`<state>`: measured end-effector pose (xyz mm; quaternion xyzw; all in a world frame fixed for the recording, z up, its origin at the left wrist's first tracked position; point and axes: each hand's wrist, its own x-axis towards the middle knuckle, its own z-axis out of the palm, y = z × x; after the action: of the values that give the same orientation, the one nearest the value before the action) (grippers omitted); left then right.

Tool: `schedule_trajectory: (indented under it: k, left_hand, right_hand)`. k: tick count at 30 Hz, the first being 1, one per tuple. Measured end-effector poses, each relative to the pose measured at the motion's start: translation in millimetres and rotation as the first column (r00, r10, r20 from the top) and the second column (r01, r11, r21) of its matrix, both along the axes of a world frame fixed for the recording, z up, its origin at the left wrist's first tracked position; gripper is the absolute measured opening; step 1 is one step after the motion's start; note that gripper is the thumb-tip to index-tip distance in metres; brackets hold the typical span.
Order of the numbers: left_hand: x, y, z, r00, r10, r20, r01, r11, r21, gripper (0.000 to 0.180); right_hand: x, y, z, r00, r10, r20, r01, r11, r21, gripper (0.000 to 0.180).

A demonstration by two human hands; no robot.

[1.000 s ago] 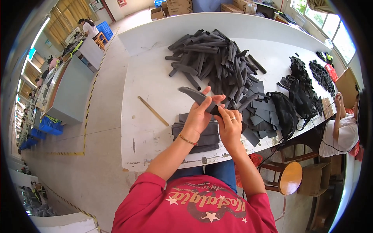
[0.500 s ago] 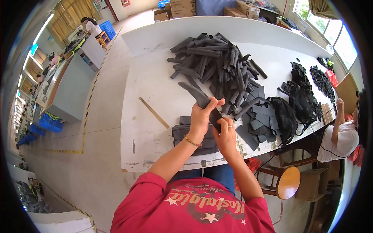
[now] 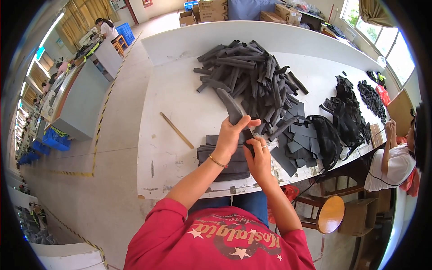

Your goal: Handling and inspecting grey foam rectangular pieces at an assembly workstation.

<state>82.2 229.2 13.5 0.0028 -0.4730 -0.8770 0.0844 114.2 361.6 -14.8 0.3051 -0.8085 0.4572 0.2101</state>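
Observation:
Both hands hold one dark grey fabric sleeve (image 3: 231, 107) above the table, its far end pointing up toward a pile of similar grey fabric tubes (image 3: 252, 67). My left hand (image 3: 229, 137) is wrapped round its middle, thumb on top. Close by on the right, my right hand (image 3: 258, 157) pinches the near end, where a darker flat strip shows between the hands. Whether that strip is a separate piece inside the sleeve, I cannot tell. Beneath my left wrist lies a stack of folded dark grey pieces (image 3: 213, 155). Flat dark rectangles (image 3: 301, 141) are heaped right of my right hand.
A narrow wooden stick (image 3: 177, 130) lies on the white table (image 3: 166, 94) at left. Black bags (image 3: 328, 139) and dark straps (image 3: 371, 96) fill its right side. A low white panel (image 3: 189, 42) borders the back. At right, another person (image 3: 389, 166) sits near a wooden stool (image 3: 330, 213).
The sleeve's far end has swung right and stands steeper. My right hand has moved closer to the left, and less of the dark strip shows between them.

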Motion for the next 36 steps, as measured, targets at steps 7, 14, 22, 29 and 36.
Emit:
schedule_trajectory:
  k: [7,14,22,29,36]
  left_hand:
    - [4,9,2,0.997,0.054,0.058,-0.057,0.997,0.053,0.029]
    - [-1,-4,2,0.991,0.135,-0.018,-0.135,0.991,-0.006,0.025]
    - [14,16,-4,0.973,0.111,0.200,-0.142,0.978,0.150,0.028]
    - [16,-13,11,0.999,-0.029,0.037,0.027,0.999,0.047,0.031]
    - [12,4,-7,0.998,0.045,0.036,-0.044,0.999,-0.024,0.039]
  right_hand:
    - [-6,-8,9,0.998,-0.025,-0.063,0.026,1.000,0.001,0.023]
    - [9,0,-8,0.999,-0.034,-0.032,0.034,0.999,0.008,0.027]
    - [-3,-5,-3,0.999,0.027,-0.041,-0.027,1.000,0.011,0.025]
    - [0,-4,13,0.995,0.080,0.054,-0.079,0.997,-0.023,0.023]
    - [8,-4,1,0.999,0.012,-0.052,-0.012,1.000,0.009,0.022]
